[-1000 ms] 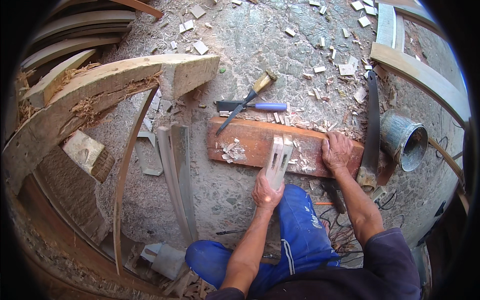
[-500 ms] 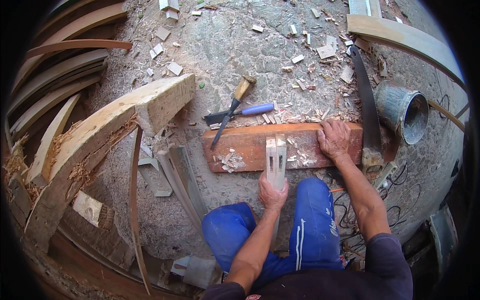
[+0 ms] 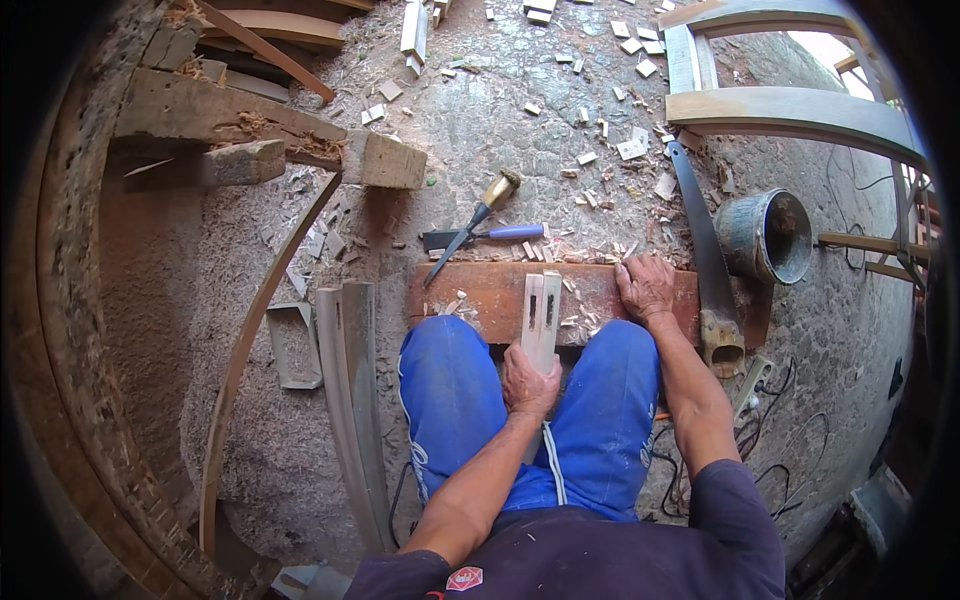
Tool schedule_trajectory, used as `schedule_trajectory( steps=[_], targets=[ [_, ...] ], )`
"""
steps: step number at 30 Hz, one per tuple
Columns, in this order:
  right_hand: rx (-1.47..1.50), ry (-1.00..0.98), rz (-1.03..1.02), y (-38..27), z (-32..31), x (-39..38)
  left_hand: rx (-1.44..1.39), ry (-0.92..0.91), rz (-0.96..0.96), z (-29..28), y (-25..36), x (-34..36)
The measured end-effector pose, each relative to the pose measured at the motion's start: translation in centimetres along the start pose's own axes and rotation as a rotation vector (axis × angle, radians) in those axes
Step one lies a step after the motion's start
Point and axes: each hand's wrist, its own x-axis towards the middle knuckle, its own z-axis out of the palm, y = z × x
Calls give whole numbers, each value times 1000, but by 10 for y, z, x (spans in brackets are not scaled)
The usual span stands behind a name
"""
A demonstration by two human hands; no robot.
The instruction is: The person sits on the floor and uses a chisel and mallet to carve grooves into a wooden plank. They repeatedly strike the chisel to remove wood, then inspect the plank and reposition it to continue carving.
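My left hand (image 3: 530,382) is closed around two pale wooden bars (image 3: 541,310) held side by side, upper ends raised over a reddish-brown plank (image 3: 485,277). Narrow slots are cut near the ends of the bars; their lower ends run down between my knees. My right hand (image 3: 647,288) leans on the plank, its fingers bent over the far edge. A wooden-handled chisel (image 3: 476,226) rests at the plank's far left, its blade tip on the wood. It crosses a hammer-like tool with a purple handle (image 3: 514,231). A handsaw (image 3: 704,250) lies across the plank's right end.
A grey bucket (image 3: 770,237) lies tipped at the right, near a power strip (image 3: 752,388) and cables. Wood offcuts (image 3: 632,149) litter the floor. Grooved bars (image 3: 350,400) and a heavy timber (image 3: 240,125) stand at the left. Curved wooden frame parts (image 3: 790,108) are at the far right.
The view has shifted and tilted. My left knee has come forward against the plank, covering part of its near edge. My left hand keeps the bars, and my right stays on the plank.
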Motion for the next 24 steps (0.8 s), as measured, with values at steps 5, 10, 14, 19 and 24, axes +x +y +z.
schedule_trajectory(
  steps=[5, 10, 14, 19, 24],
  targets=[
    [7, -212, 123, 1, -12, 5, -58, 70, 61, 9, -5, 2],
    [-78, -101, 144, -24, -11, -4, -26, 102, 72, 10, -9, 5],
    [82, 64, 108, -18, -18, -19, -43, 86, 53, 6, -3, 2],
    [93, 124, 113, -31, -35, -42, -85, 110, 39, 9, -10, 4],
    [111, 91, 169, -42, -50, -54, -79, 105, 29, 10, -9, 3]
  ],
)
